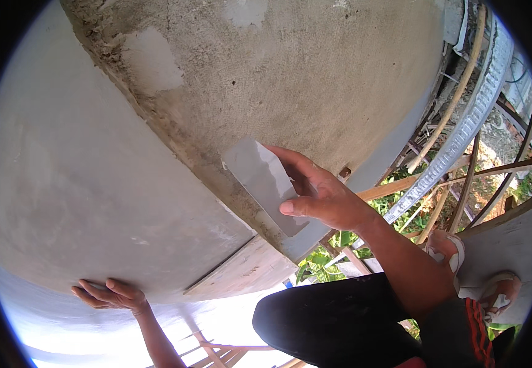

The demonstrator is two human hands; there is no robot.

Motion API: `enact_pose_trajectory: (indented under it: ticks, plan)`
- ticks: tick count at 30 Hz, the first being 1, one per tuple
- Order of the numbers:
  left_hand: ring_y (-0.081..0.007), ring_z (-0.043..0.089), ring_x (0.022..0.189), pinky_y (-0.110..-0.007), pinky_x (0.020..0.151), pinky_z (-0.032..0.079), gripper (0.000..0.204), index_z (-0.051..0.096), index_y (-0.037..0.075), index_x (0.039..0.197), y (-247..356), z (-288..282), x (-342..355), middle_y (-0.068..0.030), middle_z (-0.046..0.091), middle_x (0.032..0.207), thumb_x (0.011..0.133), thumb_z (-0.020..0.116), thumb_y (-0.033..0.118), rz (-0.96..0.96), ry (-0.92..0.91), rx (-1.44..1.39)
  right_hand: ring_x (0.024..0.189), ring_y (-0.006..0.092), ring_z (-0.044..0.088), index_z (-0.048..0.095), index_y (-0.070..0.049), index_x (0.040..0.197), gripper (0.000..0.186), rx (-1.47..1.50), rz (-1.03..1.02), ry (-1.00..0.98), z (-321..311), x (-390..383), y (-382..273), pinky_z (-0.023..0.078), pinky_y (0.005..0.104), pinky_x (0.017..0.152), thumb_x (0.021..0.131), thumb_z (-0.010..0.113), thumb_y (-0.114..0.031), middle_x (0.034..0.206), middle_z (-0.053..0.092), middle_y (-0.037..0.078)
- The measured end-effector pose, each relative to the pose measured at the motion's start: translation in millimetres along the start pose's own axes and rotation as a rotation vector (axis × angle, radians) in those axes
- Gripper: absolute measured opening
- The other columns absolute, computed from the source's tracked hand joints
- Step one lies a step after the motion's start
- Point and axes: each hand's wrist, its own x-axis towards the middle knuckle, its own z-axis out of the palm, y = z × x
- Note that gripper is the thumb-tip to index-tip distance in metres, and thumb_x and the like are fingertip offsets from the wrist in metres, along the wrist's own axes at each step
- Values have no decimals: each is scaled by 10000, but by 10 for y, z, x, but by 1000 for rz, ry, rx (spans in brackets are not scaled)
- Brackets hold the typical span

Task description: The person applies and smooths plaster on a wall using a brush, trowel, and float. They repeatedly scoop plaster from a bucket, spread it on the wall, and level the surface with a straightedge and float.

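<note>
My right hand [333, 199] grips a flat rectangular grey plastering blade [260, 181]. The thumb presses on its front face and the other fingers go behind it. Wet-looking grey paste coats part of that face. The blade is held tilted in front of a rough brown-grey wall surface [303, 73]; whether it touches there I cannot tell. At the lower left, my left hand [111, 295] lies with fingers spread against the lower edge of a smooth grey curved surface [94, 184], holding nothing.
A ragged plaster edge [155, 132] divides the smooth surface from the rough one. A wooden board [244, 270] sits at its lower end. Right of me are wooden poles [462, 86], a ribbed metal strip [456, 126] and a plank [505, 257] under my sandalled feet, with plants [401, 221] below.
</note>
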Motion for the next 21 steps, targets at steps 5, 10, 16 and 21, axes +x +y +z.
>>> enact_pose_trajectory:
  ticks: [5,10,16,21]
  plan:
    - [-363,194,1651,-581,1276,317,719,344,89,1721,-34,-57,-60,-208,204,1772,1182,299,562,-18,-20,8,1638,321,342,277,-80,1752,910,32,-65,-24,122,155,49,290,488,1338,1023,798,-242,1739,390,180]
    - [-361,196,1647,-572,1281,320,715,341,73,1720,-24,-41,-49,-206,187,1774,1183,313,544,-11,-24,17,1643,314,332,279,-68,1754,899,-28,-129,-59,227,351,105,285,479,1340,1039,790,-256,1757,362,169]
    - [-361,191,1652,-565,1278,329,715,340,78,1722,16,-40,-9,-210,193,1773,1185,299,548,-6,-13,4,1584,312,408,309,-188,1765,843,-121,-222,-79,345,504,40,396,472,1291,1065,742,-370,1681,416,143]
    - [-349,184,1660,-579,1288,323,724,338,97,1725,-15,-58,-59,-202,209,1777,1182,276,571,-29,-28,38,1579,305,420,291,-194,1771,846,-297,-76,-63,237,189,557,409,472,1286,1074,725,-394,1669,430,145]
